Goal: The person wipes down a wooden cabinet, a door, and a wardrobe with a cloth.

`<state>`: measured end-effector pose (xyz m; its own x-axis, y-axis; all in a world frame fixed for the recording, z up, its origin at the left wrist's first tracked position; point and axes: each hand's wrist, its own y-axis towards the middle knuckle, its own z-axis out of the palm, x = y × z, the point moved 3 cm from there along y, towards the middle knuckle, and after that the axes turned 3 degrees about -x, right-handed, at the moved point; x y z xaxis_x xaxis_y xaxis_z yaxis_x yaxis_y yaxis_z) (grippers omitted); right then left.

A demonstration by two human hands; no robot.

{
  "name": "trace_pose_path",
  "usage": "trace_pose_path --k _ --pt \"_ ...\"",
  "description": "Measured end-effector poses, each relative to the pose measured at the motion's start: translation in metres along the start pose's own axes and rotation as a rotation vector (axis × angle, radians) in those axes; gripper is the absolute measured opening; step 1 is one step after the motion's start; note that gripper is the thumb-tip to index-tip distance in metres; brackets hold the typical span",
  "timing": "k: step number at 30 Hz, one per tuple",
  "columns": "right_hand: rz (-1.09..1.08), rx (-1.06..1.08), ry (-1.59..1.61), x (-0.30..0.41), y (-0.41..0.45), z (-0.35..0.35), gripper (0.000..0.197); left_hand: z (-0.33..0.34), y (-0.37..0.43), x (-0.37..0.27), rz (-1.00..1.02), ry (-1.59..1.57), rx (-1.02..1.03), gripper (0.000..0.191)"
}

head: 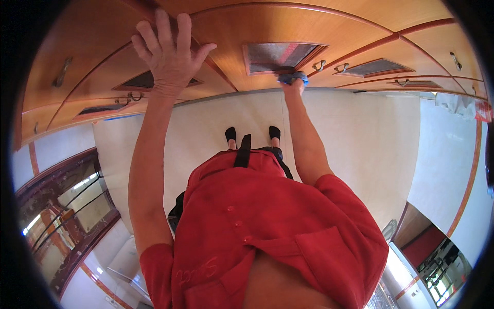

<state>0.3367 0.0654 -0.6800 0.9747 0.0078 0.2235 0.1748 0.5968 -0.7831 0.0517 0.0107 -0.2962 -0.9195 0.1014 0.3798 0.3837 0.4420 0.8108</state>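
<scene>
My left hand (pixel 168 58) is raised with its fingers spread against the wooden wardrobe front (pixel 220 23), near a vertical red-brown trim strip. It holds nothing. My right hand (pixel 296 85) is closed on a blue cloth (pixel 292 78), which touches the door just below the framed dark panel (pixel 281 56). A curved metal handle (pixel 319 65) sits a little to the right of the cloth. Part of my right hand's fingers is hidden by the cloth.
More doors with metal handles (pixel 341 68) run to both sides. The pale floor (pixel 347 131) lies under my feet in black socks. A dark-framed window or mirror (pixel 69 216) is at the lower left. White and red plastic bags (pixel 457 106) are at the far right.
</scene>
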Motion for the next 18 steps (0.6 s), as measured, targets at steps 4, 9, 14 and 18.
trace_pose_path --k 4,9,14,18 --pt "0.165 0.165 -0.179 -0.083 -0.044 0.012 0.035 -0.005 0.01 -0.007 -0.064 -0.055 -0.01 0.073" --pt "0.252 0.157 -0.541 -0.135 -0.099 0.008 0.038 -0.014 0.012 -0.009 -0.09 -0.114 0.064 0.074" --pt "-0.578 0.321 -1.276 -0.096 -0.155 0.033 0.028 -0.023 0.01 -0.01 -0.068 -0.223 0.132 0.073" --pt "-1.163 0.738 -1.266 -0.066 -0.262 0.09 0.034 -0.039 0.008 -0.001 -0.021 -0.42 0.043 0.063"
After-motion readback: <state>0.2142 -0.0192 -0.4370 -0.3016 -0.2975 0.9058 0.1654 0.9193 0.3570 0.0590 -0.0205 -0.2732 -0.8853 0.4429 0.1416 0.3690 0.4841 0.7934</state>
